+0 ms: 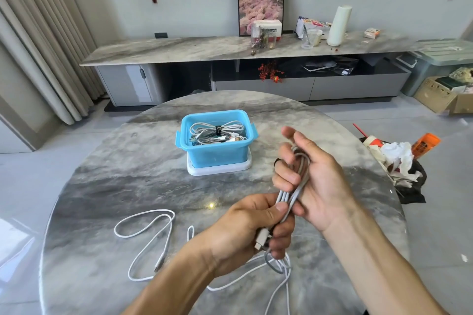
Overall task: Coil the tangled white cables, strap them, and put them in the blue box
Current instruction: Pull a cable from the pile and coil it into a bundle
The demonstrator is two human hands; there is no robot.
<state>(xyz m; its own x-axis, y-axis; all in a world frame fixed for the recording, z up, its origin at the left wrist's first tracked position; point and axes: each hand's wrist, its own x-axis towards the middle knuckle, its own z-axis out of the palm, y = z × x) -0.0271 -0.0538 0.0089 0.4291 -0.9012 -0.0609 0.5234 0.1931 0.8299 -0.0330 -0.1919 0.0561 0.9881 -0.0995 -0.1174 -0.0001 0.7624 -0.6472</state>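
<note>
A folded white cable bundle is gripped above the desk by both hands, left hand low, right hand high.

Hidden and cut off in your view

Your left hand covers the lower end of the folded bundle of white cable; the loose white cable on the table runs under your forearm, and the round grey marble table leaves the frame's bottom.
</note>
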